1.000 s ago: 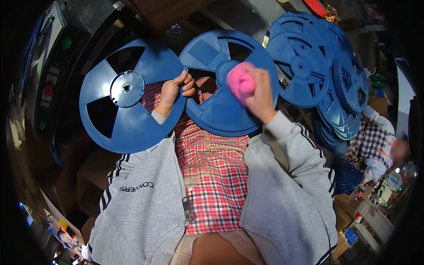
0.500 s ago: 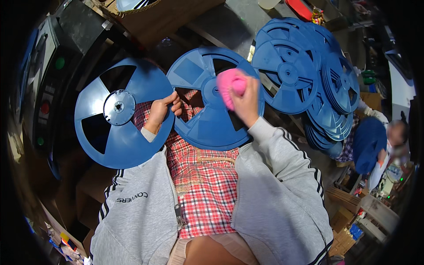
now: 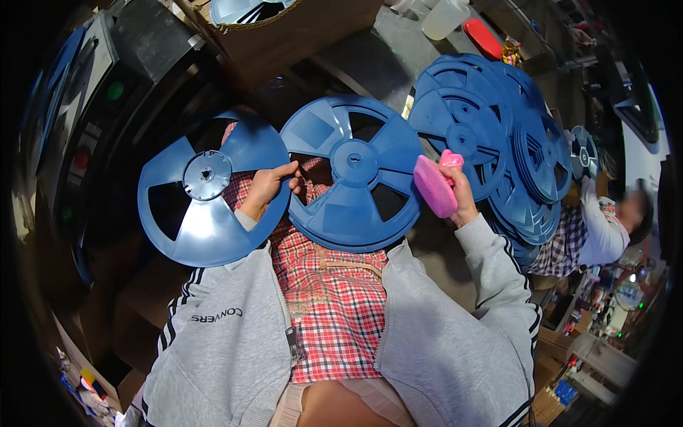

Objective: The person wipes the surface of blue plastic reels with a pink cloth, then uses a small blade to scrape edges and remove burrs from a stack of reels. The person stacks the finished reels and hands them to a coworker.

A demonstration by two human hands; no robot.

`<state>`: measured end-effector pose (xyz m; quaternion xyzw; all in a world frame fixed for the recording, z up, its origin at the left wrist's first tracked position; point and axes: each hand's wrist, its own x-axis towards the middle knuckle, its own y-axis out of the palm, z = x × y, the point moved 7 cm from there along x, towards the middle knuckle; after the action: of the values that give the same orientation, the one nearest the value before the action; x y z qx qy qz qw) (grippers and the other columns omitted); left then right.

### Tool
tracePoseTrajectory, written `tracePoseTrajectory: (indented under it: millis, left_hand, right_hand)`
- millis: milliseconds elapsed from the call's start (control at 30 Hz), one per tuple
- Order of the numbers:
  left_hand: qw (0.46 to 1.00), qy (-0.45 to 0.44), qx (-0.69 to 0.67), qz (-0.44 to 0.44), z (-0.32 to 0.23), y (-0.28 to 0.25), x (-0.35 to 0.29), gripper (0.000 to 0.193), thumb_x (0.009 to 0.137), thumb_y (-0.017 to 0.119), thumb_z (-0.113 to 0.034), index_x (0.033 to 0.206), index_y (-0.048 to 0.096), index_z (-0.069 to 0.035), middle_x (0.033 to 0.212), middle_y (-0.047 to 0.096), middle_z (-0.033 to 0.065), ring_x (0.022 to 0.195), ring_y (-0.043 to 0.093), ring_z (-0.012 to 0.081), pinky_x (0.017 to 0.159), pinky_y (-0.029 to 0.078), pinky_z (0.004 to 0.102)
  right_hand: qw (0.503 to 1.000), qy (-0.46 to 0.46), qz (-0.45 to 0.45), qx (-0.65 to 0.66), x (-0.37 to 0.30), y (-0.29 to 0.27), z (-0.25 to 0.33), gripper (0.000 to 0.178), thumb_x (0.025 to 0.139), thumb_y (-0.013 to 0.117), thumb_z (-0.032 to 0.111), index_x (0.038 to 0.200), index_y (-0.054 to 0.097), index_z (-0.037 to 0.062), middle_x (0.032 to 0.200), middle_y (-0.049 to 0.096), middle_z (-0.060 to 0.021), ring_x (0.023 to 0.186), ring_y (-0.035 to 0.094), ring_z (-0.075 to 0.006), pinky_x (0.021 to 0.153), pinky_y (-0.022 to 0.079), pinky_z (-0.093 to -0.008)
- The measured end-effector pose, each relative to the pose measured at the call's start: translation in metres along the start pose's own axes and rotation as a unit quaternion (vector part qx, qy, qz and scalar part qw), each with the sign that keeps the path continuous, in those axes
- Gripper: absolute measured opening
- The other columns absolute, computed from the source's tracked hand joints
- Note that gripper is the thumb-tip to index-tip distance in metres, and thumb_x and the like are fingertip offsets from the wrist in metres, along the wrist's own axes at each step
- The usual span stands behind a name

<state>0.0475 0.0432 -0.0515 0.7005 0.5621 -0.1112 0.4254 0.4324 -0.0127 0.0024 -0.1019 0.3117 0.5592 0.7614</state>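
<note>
My left hand (image 3: 267, 188) grips the right rim of a round blue plastic reel flange (image 3: 203, 238), which has wide cut-outs and a round hub. Just right of it, in front of my body, lies another blue reel (image 3: 338, 217), apparently several flanges deep; its rim is close to my left fingertips. My right hand (image 3: 464, 199) is closed on a pink cleaning pad (image 3: 432, 188), oval with a bunched knob that my fingers hold. The pad is at the right edge of the middle reel; whether it touches cannot be told. Beyond it rises a heap of blue reels (image 3: 462, 99).
An open cardboard box (image 3: 306, 43) with reel parts stands at the far side. A dark machine with buttons (image 3: 85, 142) is at the left. A pale plastic container (image 3: 445, 21) and a red object (image 3: 484, 39) sit far back. Another person (image 3: 605, 235) works at the right.
My right hand has moved right with the pink pad, from over the middle reel to its right edge. My left hand still holds its flange, now slightly turned.
</note>
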Motion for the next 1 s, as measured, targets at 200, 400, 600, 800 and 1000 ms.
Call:
tracePoseTrajectory:
  millis: [200,400,600,800,1000]
  left_hand:
    - [0.998,0.002,0.023,-0.059,0.004,-0.01,-0.002,0.017,0.089,0.072,-0.009,0.095,0.066,0.005,0.077,0.063,0.0064,0.06,0.061,0.0139,0.059,0.056,0.0287]
    - [0.997,-0.004,0.041,-0.071,0.002,-0.009,-0.002,0.018,0.085,0.074,-0.008,0.094,0.068,0.007,0.08,0.067,0.0093,0.061,0.061,0.0145,0.059,0.056,0.027]
    - [0.996,-0.063,-0.056,0.031,0.042,-0.034,0.048,0.027,0.084,0.062,0.0,0.111,0.063,0.007,0.101,0.069,0.016,0.085,0.07,0.0271,0.078,0.061,0.0392]
    - [0.97,-0.18,-0.105,0.122,0.016,0.018,-0.013,0.041,0.088,0.056,-0.009,0.127,0.056,0.001,0.118,0.067,0.0157,0.111,0.065,0.0299,0.103,0.049,0.0461]
    - [0.997,-0.057,-0.045,-0.01,0.0,0.007,-0.017,0.025,0.099,0.054,-0.017,0.11,0.063,0.004,0.102,0.068,0.0139,0.097,0.065,0.0216,0.092,0.053,0.0322]
  right_hand:
    - [0.994,-0.04,0.082,-0.054,-0.029,0.038,0.075,0.043,0.091,0.055,0.022,0.119,0.064,-0.0084,0.105,0.071,-0.0107,0.087,0.068,-0.0168,0.08,0.053,-0.0266]
    - [0.987,-0.056,0.141,0.059,-0.076,0.103,0.133,0.036,0.089,0.056,0.024,0.113,0.058,-0.0023,0.125,0.059,-0.0219,0.087,0.068,-0.0224,0.08,0.055,-0.0325]
    - [0.88,-0.052,0.463,0.093,-0.138,0.28,0.095,0.043,0.083,0.065,0.021,0.118,0.057,-0.0019,0.122,0.058,-0.0184,0.096,0.065,-0.0216,0.089,0.051,-0.0326]
    - [0.832,-0.091,0.545,-0.043,-0.153,0.346,-0.021,0.059,0.079,0.071,0.015,0.132,0.052,-0.0008,0.105,0.065,-0.0098,0.099,0.061,-0.0175,0.094,0.046,-0.0297]
    - [0.771,-0.485,0.229,-0.344,-0.114,0.252,0.003,0.058,0.075,0.072,0.016,0.127,0.052,0.0029,0.131,0.054,-0.0176,0.121,0.052,-0.0357,0.105,0.04,-0.0427]
